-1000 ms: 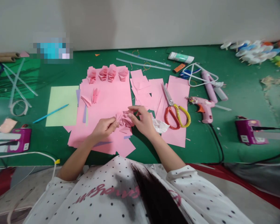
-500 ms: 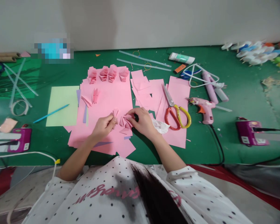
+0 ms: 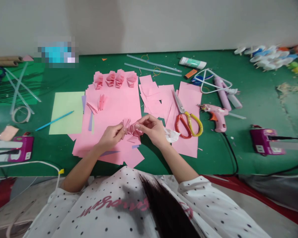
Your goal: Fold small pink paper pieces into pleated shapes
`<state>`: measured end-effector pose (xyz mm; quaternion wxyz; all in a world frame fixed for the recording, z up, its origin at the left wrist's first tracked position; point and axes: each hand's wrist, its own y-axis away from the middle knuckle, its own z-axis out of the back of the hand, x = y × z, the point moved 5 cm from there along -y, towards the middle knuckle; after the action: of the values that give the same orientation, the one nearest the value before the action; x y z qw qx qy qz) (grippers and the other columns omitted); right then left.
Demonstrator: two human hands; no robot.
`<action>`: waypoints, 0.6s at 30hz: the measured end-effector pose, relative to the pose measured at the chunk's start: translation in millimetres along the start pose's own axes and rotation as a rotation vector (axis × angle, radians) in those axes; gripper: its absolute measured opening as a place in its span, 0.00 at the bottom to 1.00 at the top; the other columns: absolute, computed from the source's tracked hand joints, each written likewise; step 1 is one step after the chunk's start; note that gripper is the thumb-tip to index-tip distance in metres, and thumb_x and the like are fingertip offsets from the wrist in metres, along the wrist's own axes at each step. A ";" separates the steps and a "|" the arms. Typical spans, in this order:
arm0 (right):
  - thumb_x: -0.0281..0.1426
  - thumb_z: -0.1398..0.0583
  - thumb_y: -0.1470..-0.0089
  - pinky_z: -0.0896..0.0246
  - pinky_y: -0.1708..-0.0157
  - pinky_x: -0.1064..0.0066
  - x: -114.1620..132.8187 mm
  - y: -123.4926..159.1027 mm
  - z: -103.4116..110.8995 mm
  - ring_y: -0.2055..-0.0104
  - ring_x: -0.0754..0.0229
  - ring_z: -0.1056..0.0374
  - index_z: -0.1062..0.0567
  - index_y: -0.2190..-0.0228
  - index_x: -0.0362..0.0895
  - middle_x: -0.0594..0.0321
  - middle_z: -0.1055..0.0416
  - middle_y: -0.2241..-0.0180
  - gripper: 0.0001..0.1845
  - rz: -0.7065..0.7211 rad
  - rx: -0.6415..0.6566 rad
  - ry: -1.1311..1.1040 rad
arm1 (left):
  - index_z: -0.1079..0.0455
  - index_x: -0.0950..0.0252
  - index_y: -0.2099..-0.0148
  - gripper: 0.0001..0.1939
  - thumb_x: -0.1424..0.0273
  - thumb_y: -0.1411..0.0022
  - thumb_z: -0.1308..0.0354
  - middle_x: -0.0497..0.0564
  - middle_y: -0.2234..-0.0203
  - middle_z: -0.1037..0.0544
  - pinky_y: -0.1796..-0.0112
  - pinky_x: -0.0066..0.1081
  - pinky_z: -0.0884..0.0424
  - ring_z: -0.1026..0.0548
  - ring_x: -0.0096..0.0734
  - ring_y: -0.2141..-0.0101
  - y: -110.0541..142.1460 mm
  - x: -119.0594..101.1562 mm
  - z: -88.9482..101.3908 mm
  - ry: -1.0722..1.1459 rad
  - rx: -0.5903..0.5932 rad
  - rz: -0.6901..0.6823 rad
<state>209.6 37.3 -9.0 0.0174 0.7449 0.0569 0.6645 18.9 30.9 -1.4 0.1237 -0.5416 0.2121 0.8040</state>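
Note:
My left hand [image 3: 111,136] pinches a small folded pink paper piece [image 3: 126,123] by its left end. My right hand [image 3: 151,128] pinches another folded pink piece [image 3: 136,129] right beside it, the two pieces nearly touching. Both hands hover just above a large pink sheet [image 3: 114,109] on the green table [image 3: 258,105]. A row of finished pleated pink pieces [image 3: 115,78] lies at the far edge of that sheet. Two more folded pieces [image 3: 97,104] lie left of centre.
Orange and yellow scissors [image 3: 186,117] lie on pink paper to the right, a crumpled white scrap [image 3: 171,135] beside my right wrist. A pink glue gun [image 3: 215,114], glue sticks [image 3: 151,64], a light green sheet [image 3: 67,112] with a blue stick [image 3: 54,120], purple devices [image 3: 267,140] at both sides.
My right hand has lifted a folded pink piece off the sheet and brought it toward the piece in my left hand. My left hand has shifted slightly right.

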 end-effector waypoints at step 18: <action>0.44 0.31 0.47 0.27 0.67 0.66 2.1 3.4 -11.0 0.67 0.60 0.26 0.24 0.68 0.47 0.62 0.25 0.67 0.15 0.114 -0.028 0.080 | 0.32 0.66 0.70 0.20 0.59 0.29 0.49 0.46 0.81 0.28 0.75 0.24 0.34 0.31 0.23 0.79 1.5 -10.3 -12.4 0.008 0.221 0.016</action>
<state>199.1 33.7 -5.3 -0.0121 0.7194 0.0058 0.6945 32.4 24.0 4.3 0.1755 -0.5264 0.3043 0.7743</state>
